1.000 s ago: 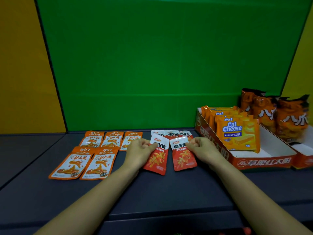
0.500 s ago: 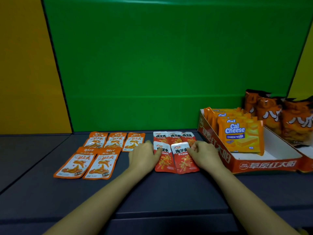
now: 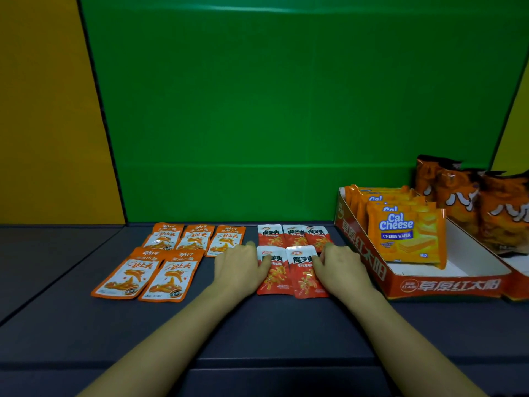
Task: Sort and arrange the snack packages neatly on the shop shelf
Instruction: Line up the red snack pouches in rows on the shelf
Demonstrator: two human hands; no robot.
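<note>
Two red snack packets lie flat side by side on the dark shelf, the left one (image 3: pixel 275 275) and the right one (image 3: pixel 304 275), in front of a back row of three red packets (image 3: pixel 294 234). My left hand (image 3: pixel 239 266) rests at the left packet's left edge, thumb on its top. My right hand (image 3: pixel 340 266) rests at the right packet's right edge, fingertips on its upper corner. Orange packets lie to the left, three in a back row (image 3: pixel 197 237) and two in front (image 3: pixel 147 275).
A red cardboard tray (image 3: pixel 446 285) at the right holds upright Cal Cheese wafer packs (image 3: pixel 406 234). Orange chip bags (image 3: pixel 483 204) stand behind it in a second tray. A green back wall and yellow side panels bound the dark shelf (image 3: pixel 272 333).
The two front red packets, tilted and apart a second ago, now lie straight and touching. Both hands moved forward with them and closed in against their outer edges.
</note>
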